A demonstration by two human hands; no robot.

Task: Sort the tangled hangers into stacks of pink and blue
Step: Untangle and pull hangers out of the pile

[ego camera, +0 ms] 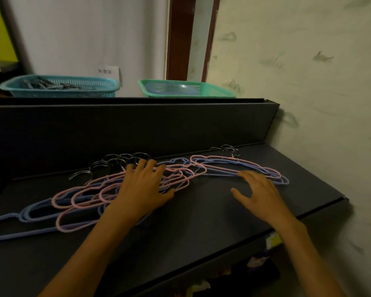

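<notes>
- the left hand [145,185] lies with fingers spread and nearly straight, pressing flat on the tangled hangers [107,194]; it grasps nothing.
- the right hand [258,191] has relaxed, slightly bent fingers, tips touching the lower bar of the smaller heap [240,168] at 2 o'clock; thumb apart, nothing pinched.
- the big tangle sprawls from 12 o'clock of the left hand to its 8 o'clock across the dark shelf [201,221].
- the hangers look like thin coated wire: light, springy, likely to snag; the metal hooks [120,160] or a shoulder bend seem the best hold.
- which pink bars thread through which blue ones cannot be told; the left edge cuts off the blue bars, and the left palm hides the knot's middle.
- two baskets [186,88] sit beyond at 12 o'clock.
</notes>
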